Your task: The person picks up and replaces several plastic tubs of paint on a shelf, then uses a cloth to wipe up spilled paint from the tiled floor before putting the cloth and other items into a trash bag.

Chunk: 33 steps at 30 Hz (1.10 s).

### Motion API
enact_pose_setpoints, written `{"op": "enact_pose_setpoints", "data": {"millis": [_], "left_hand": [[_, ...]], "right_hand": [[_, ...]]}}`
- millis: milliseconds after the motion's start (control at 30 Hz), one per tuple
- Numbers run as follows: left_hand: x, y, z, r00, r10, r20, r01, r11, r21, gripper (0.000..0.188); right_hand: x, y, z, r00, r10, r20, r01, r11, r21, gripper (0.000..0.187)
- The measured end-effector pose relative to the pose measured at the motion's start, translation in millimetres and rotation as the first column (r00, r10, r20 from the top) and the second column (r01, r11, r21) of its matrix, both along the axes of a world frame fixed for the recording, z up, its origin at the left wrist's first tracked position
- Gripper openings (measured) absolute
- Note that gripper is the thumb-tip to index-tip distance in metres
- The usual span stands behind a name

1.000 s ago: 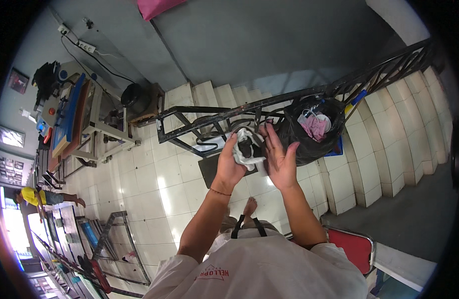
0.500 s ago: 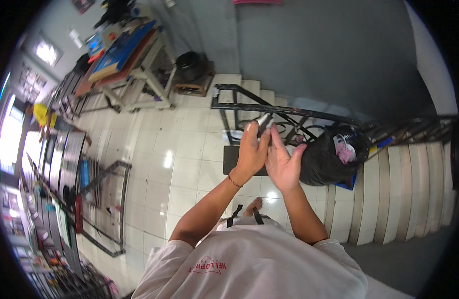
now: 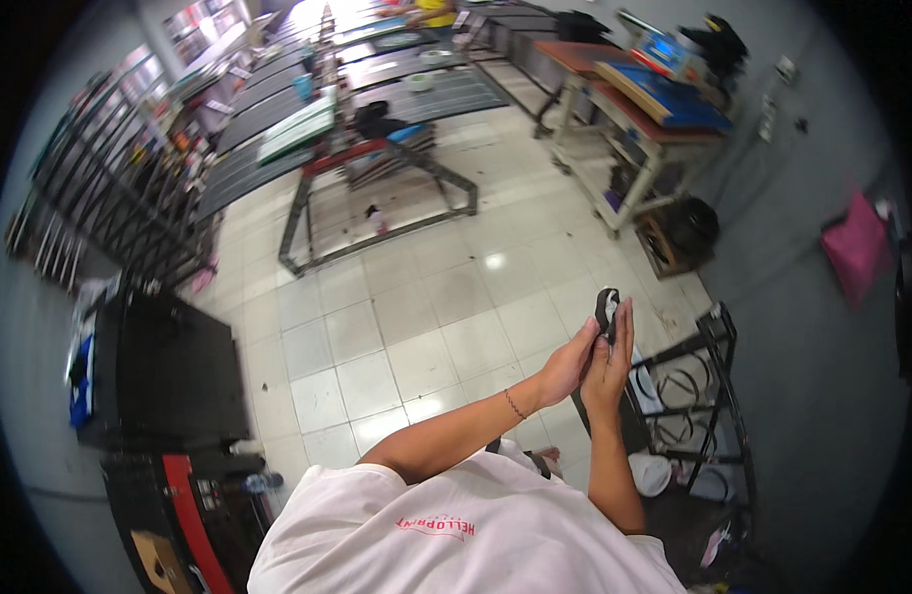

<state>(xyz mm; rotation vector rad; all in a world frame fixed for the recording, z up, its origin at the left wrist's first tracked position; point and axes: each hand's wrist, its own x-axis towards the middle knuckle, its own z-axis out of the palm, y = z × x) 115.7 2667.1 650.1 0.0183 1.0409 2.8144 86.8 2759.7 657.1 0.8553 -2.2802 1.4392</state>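
My left hand (image 3: pixel 571 366) and my right hand (image 3: pixel 608 376) are pressed palm to palm, fingers pointing away from me. A small black-and-white crumpled piece (image 3: pixel 607 309) is squeezed between them and sticks out at the fingertips. It looks soft, like a rag or wrapper, but its kind is unclear. A thin dark bracelet (image 3: pixel 514 403) circles my left wrist. Both forearms reach forward from the white shirt, and the hands are held in the air above the tiled floor.
A black metal railing (image 3: pixel 725 371) stands close to my right. Ahead is a long row of dark flat tables (image 3: pixel 436 94) on a metal frame (image 3: pixel 377 238). A wheeled table (image 3: pixel 614 158) stands far right, a black cabinet (image 3: pixel 169 371) left. A person in yellow (image 3: pixel 436 14) is far off.
My view has turned left, bringing the long tables ahead and taking most of the stairs out of sight. My hands have closed flatter together around the black-and-white piece.
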Motion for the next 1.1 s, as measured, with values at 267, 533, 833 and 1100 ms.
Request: {"op": "enact_pose_setpoints", "data": {"millis": [267,533,833,1100], "left_hand": [[62.4,-134.9,-11.1,0.935,0.12,-0.333,-0.351,0.433,-0.83,0.074],[77.5,-213.3,-35.6,0.805,0.446,-0.39,-0.461,0.059,-0.885,0.06],[142.2,-347.6,-1.8,0.657,0.75,-0.079,-0.634,0.606,0.481,0.104],[170.3,-420.2,-2.5,0.362,0.932,-0.026,-0.729,0.3,0.616,0.095]], "right_hand": [[-1.9,-119.4,-16.7,0.691,0.376,0.618,-0.131,0.905,-0.405,0.029],[15.2,-237.1,-44.7,0.147,0.696,0.703,-0.215,0.716,-0.664,0.042],[-21.2,-415.2,-33.3,-0.278,0.726,0.629,-0.171,0.607,-0.776,0.039],[45.1,-514.0,-34.0,-0.447,0.704,0.553,-0.353,0.429,-0.832,0.051]]}}
